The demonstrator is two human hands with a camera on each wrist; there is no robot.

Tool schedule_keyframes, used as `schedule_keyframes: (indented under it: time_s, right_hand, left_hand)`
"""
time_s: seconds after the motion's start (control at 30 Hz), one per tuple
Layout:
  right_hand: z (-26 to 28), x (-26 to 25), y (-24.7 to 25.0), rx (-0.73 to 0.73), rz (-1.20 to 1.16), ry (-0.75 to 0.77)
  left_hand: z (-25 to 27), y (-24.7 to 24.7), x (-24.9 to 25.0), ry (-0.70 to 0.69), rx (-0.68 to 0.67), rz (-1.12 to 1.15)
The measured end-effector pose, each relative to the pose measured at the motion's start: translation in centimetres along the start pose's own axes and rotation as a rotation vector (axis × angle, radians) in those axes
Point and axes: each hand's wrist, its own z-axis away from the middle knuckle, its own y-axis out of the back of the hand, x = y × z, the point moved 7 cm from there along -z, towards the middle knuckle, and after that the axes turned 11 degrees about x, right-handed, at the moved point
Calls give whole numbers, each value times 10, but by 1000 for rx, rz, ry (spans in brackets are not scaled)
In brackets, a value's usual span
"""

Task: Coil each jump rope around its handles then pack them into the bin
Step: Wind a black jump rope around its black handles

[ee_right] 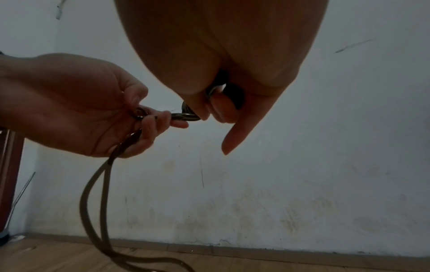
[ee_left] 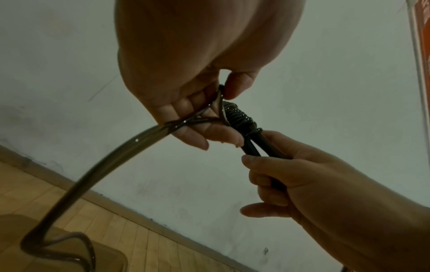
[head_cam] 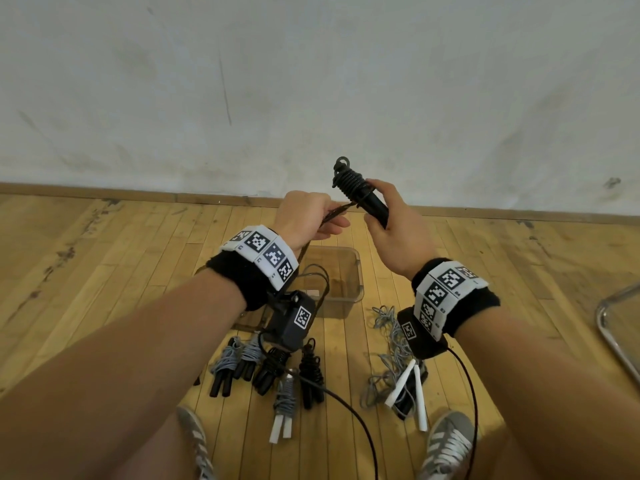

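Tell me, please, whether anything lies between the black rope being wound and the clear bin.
Nothing visible does: the black rope is above the bin, whose open top is uncovered. Only its own loose tail hangs into it.

No readable text

Only black-and-white square code markers show, on the wristbands (head_cam: 260, 249) and the camera box (head_cam: 293, 323) at middle frame; they carry no letters, numbers or brand names.

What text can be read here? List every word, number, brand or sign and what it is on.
No readable words or numbers.
Wristbands: black-and-white square code patterns only, no letters.
Wrist camera: one such code square, no text.
Shoes: white stripes, no brand name visible.
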Motion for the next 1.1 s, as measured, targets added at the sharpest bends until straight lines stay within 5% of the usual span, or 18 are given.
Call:
schedule_keyframes:
  time_s: [0.47, 0.67, 0.8, 0.97, 1.1]
  right_hand:
    - [13, -16, -9, -47, -198, 105]
    - [10, -9, -1, -28, -457, -183]
    - [15, -16, -8, -194, -663, -277]
    - [10, -11, -5, -186, -564, -216]
    - [2, 1, 5, -40, -388, -131]
  left_hand:
    - [-1, 2, -1, -73, 101, -42]
    - [-3, 1, 5, -166, 71, 19]
    - [0, -4, 8, -147, -2, 48]
    - [1, -5, 3, -86, -13, 2]
    - [1, -7, 3, -96, -42, -29]
